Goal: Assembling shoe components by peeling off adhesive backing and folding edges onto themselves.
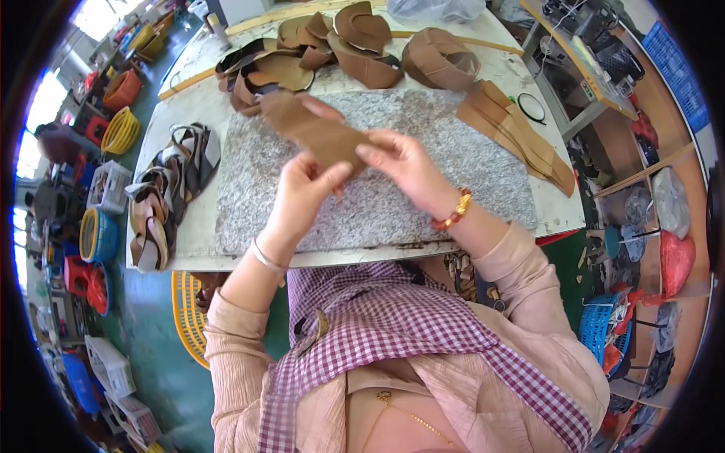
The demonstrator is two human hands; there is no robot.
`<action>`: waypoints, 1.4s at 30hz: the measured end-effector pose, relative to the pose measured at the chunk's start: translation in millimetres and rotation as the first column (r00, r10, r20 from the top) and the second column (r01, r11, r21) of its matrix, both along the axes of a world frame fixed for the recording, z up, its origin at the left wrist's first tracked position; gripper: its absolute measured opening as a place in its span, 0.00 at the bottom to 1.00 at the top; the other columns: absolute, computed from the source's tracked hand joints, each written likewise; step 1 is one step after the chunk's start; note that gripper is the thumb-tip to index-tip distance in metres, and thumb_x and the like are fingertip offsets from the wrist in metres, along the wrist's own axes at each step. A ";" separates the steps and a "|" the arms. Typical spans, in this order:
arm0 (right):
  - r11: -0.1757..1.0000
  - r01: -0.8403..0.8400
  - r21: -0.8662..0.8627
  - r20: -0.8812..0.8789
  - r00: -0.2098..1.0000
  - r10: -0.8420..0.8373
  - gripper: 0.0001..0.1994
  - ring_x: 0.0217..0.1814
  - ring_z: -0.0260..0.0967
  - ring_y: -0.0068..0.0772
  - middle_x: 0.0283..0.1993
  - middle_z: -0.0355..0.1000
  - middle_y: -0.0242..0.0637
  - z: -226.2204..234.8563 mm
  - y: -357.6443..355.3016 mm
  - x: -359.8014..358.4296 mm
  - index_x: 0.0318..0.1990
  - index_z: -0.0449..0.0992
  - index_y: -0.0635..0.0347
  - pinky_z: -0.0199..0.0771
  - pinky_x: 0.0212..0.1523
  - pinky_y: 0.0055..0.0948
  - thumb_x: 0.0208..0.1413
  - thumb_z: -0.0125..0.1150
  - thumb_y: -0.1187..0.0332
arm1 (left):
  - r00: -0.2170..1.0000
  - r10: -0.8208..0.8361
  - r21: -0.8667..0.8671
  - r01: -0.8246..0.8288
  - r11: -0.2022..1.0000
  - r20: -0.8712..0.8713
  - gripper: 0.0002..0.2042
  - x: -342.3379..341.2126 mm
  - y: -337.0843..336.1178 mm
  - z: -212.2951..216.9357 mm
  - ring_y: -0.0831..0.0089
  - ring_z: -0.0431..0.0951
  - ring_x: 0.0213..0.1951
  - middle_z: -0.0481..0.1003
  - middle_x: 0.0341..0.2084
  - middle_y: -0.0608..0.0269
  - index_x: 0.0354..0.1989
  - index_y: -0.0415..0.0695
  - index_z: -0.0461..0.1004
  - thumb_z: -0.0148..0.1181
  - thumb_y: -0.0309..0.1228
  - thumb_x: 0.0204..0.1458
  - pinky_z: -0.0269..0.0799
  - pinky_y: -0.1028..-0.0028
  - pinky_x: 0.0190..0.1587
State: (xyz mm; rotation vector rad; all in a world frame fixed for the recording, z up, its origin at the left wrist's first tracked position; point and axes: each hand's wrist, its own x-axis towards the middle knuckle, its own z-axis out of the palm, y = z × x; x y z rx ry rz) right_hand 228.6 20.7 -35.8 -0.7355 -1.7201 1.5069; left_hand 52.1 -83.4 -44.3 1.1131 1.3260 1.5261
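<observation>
A long brown leather-like piece (325,140), shaped like a shoe part, is held up above the grey mottled slab (287,215) on the table. My left hand (311,181) grips its near edge, thumb on top. At its right end, my right hand (399,160) pinches the piece between thumb and fingers. A pinkish shape shows behind the far edge; what it is I cannot tell. Flat brown pieces (513,136) lie fanned out to the right of my hands. Beyond them are curved brown shoe uppers (366,57) in a heap and a rolled brown bundle (440,59).
Dark and pale curved pieces (170,189) line the table's left side. A black ring (532,109) lies at the right edge. Wooden strips (461,40) edge the table's back. A yellow basket (189,317) stands below the front left, a blue basket (600,332) at the right.
</observation>
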 end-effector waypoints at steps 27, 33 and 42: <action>0.780 -0.347 0.520 0.282 0.932 0.227 0.08 0.35 0.63 0.24 0.34 0.68 0.29 54.0 6.1 64.0 0.34 0.78 0.62 0.64 0.40 0.23 0.52 0.72 0.69 | 0.705 -0.230 0.146 0.179 0.973 0.671 0.23 61.0 -4.9 10.4 0.61 0.77 0.52 0.74 0.54 0.48 0.60 0.35 0.66 0.63 0.27 0.58 0.74 0.67 0.57; 0.325 -0.208 0.922 0.242 0.968 -0.065 0.07 0.40 0.64 0.25 0.31 0.70 0.22 72.5 38.7 88.3 0.31 0.77 0.53 0.61 0.51 0.30 0.50 0.70 0.65 | 0.848 -0.219 0.091 0.200 0.975 0.483 0.20 21.6 79.8 30.6 0.64 0.79 0.47 0.76 0.49 0.48 0.59 0.32 0.67 0.58 0.32 0.63 0.77 0.71 0.51; 0.113 -0.231 0.966 0.257 0.845 -0.469 0.06 0.50 0.67 0.35 0.45 0.75 0.31 22.3 170.7 95.1 0.35 0.79 0.55 0.64 0.55 0.36 0.50 0.65 0.68 | 0.871 -0.038 0.026 0.059 0.998 -0.489 0.18 4.8 205.0 48.9 0.74 0.79 0.37 0.81 0.38 0.59 0.50 0.39 0.78 0.64 0.38 0.55 0.75 0.77 0.40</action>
